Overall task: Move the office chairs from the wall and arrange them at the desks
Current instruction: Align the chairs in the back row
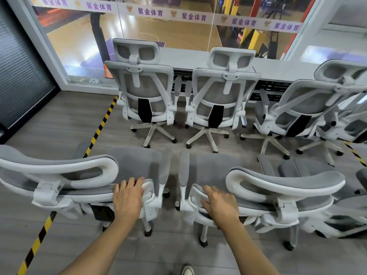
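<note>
left hand (128, 197) gripping left chair (79, 193) backrest, right hand (220, 203) gripping right chair (288, 182)

Office: mesh chairs (143, 90) at long desk (282, 70)

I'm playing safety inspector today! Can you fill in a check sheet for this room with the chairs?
Surface: grey floor, crossed by yellow-black tape.
Job's things: row of chairs tucked at the desk; left chair and right chair close by, side by side, facing the desk.
Clutter: nothing seen.
Hands: left hand grips the left chair's back; right hand grips the right chair's back.
Cables: nothing seen.
Surroundings: glass wall with a sports court beyond; dark blind on the left.
</note>
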The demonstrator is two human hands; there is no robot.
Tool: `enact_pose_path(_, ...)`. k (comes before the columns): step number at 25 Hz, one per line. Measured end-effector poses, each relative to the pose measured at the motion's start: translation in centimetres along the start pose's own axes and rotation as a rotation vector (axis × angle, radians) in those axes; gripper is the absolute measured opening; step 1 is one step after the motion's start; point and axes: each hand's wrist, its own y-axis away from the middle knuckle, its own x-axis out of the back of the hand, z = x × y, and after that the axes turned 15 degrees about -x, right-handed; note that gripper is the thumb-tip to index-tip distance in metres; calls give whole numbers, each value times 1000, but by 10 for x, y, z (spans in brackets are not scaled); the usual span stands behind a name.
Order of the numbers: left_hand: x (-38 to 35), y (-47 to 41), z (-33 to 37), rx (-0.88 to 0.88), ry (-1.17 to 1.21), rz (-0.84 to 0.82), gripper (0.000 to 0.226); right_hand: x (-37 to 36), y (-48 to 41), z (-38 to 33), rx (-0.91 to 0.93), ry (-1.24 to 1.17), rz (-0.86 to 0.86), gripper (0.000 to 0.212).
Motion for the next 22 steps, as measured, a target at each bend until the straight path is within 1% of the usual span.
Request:
enact_pose_path(4,0,2,0,9,4,-16,32,-2,-7,-11,-38,-10,-40,33)
enact_pose_path(8,1,2,0,-1,10,-3,31,-6,-6,-15,-74,12,-45,36)
enact_pose_path(13,-2,-1,3,1,17,-4,32,-4,-8,-20,-104,-7,-54,35)
enact_pose_path(22,-5,-3,3,-9,18,7,32,-5,-3,-13,-121,1,-22,32)
